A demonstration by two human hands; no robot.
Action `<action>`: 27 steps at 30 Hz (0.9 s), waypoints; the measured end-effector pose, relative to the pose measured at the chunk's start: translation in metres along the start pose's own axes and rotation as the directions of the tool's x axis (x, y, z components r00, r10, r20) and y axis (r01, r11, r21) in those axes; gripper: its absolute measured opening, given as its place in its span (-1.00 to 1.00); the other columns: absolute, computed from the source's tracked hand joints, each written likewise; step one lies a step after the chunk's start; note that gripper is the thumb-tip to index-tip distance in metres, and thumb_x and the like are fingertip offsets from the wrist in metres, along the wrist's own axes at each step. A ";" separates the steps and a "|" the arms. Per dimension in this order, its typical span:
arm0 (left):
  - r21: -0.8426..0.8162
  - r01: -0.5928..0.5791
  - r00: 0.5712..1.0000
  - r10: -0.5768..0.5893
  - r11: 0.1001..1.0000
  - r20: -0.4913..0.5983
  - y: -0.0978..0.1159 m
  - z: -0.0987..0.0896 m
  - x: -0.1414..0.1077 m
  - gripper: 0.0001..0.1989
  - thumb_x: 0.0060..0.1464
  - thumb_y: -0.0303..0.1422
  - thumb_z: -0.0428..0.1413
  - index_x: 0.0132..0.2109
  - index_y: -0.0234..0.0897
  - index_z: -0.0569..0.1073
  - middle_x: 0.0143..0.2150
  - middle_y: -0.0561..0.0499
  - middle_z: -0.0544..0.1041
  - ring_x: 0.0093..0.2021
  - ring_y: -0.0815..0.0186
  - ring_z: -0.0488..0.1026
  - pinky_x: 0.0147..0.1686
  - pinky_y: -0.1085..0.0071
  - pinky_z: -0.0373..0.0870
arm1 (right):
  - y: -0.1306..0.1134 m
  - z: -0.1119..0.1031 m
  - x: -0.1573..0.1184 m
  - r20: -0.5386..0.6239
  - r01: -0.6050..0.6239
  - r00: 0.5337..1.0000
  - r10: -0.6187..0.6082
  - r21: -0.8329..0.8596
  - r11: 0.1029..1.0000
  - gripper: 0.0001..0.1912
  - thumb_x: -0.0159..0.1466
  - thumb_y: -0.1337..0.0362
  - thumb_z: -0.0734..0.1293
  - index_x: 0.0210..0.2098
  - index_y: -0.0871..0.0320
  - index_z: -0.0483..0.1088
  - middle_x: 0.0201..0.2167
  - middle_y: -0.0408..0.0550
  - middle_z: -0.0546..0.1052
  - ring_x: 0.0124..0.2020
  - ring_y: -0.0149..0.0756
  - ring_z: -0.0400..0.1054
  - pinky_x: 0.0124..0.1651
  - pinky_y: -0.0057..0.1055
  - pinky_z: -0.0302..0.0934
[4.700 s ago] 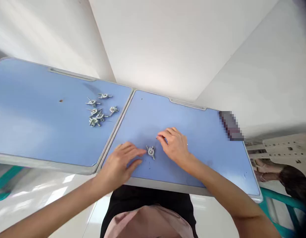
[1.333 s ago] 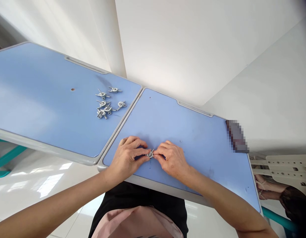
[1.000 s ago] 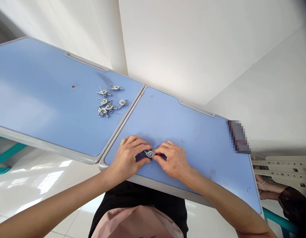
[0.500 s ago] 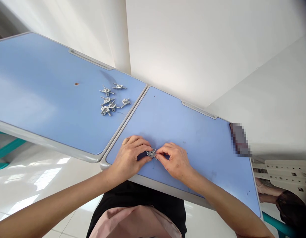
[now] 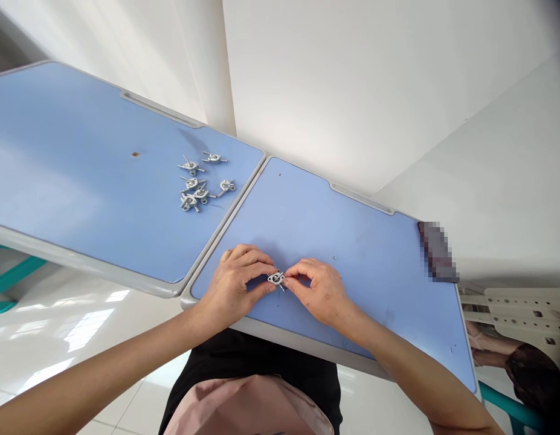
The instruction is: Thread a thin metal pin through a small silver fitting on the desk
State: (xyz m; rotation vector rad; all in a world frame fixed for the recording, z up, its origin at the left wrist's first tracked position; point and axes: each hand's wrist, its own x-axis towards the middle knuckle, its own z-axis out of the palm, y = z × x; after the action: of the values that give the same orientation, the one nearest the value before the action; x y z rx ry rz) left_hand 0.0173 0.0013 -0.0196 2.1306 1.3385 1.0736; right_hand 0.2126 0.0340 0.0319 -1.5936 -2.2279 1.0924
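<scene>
Over the near edge of the right-hand desk, a small silver metal valve (image 5: 276, 278) with an oval two-holed flange and thin stubs sits between my hands. My left hand (image 5: 237, 279) has its thumb and fingertips closed on the valve's left side. From the right, the thumb and index finger of my right hand (image 5: 316, 289) pinch its other end. My fingertips partly cover the valve. Up and to the left, several similar metal valves (image 5: 200, 192) lie in a loose group on the left-hand desk.
The blue left desk (image 5: 71, 139) and blue right desk (image 5: 302, 211) meet at a narrow seam. A blurred dark flat object (image 5: 438, 251) lies at the right desk's far corner. A white wall (image 5: 352, 90) stands behind. Another person's arm (image 5: 492, 350) shows at the right.
The valve has turned slightly in my fingers, so its round centre and flange face me more. My hands have stayed in nearly the same place, and the view has shifted a little.
</scene>
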 end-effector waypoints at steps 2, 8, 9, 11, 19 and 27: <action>-0.011 -0.003 1.000 0.003 1.000 0.003 0.000 -0.001 0.001 -0.91 0.18 -0.35 0.21 -0.14 -0.16 0.54 -0.14 0.01 0.56 -0.04 0.18 0.37 -0.06 0.19 0.23 | 0.000 0.000 0.000 0.002 0.000 1.000 0.000 -0.001 1.000 -0.92 0.23 0.36 0.42 -0.39 0.06 0.52 -0.39 -0.25 0.54 -0.30 -0.38 0.32 -0.23 -0.41 0.07; -0.048 -0.020 1.000 0.021 0.999 0.017 0.002 -0.006 0.006 -0.89 0.21 -0.34 0.19 -0.12 -0.19 0.54 -0.18 0.02 0.58 -0.09 0.22 0.40 -0.06 0.24 0.29 | 0.000 -0.001 0.001 -0.033 0.074 0.997 -0.074 -0.010 0.997 -0.91 0.24 0.36 0.42 -0.39 0.07 0.52 -0.39 -0.24 0.54 -0.30 -0.39 0.33 -0.23 -0.42 0.08; -0.044 -0.032 0.999 0.033 0.998 0.010 0.002 -0.006 0.008 -0.90 0.21 -0.34 0.18 -0.13 -0.19 0.54 -0.19 0.02 0.58 -0.10 0.23 0.40 -0.07 0.24 0.29 | 0.001 -0.002 0.001 -0.051 0.103 0.993 -0.104 -0.017 0.995 -0.91 0.26 0.36 0.41 -0.38 0.07 0.52 -0.39 -0.24 0.54 -0.31 -0.39 0.33 -0.23 -0.42 0.09; -0.028 -0.065 0.998 0.065 0.997 -0.009 0.001 -0.008 0.011 -0.90 0.24 -0.34 0.15 -0.14 -0.21 0.55 -0.20 0.03 0.60 -0.11 0.23 0.41 -0.08 0.25 0.28 | 0.002 -0.002 0.000 -0.102 0.176 0.978 -0.181 -0.056 0.983 -0.91 0.29 0.34 0.39 -0.35 0.07 0.52 -0.39 -0.22 0.54 -0.30 -0.38 0.33 -0.24 -0.43 0.08; -0.168 0.074 0.989 -0.051 0.983 0.141 0.005 -0.019 0.030 -0.74 0.34 -0.35 -0.03 -0.19 -0.21 0.55 -0.29 0.06 0.58 -0.21 0.29 0.42 -0.14 0.32 0.32 | -0.007 -0.009 0.009 -0.168 0.174 0.969 -0.179 -0.046 0.984 -0.84 0.28 0.35 0.32 -0.44 0.11 0.46 -0.45 -0.22 0.50 -0.40 -0.42 0.29 -0.30 -0.45 0.06; -0.201 0.195 0.966 -0.152 0.960 0.211 0.006 -0.025 0.034 -0.72 0.30 -0.28 -0.04 -0.21 -0.18 0.56 -0.30 0.05 0.57 -0.21 0.26 0.43 -0.16 0.32 0.39 | -0.012 -0.022 0.010 0.078 -0.129 0.990 0.118 0.160 0.979 -0.79 0.26 0.24 0.26 -0.50 0.13 0.37 -0.65 -0.31 0.27 -0.60 -0.49 0.07 -0.47 -0.49 -0.03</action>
State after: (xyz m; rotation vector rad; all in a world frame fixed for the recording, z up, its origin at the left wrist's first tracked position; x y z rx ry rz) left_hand 0.0099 0.0269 0.0134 1.8643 1.2283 0.8745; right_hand 0.2118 0.0510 0.0529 -1.6666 -2.0409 1.3458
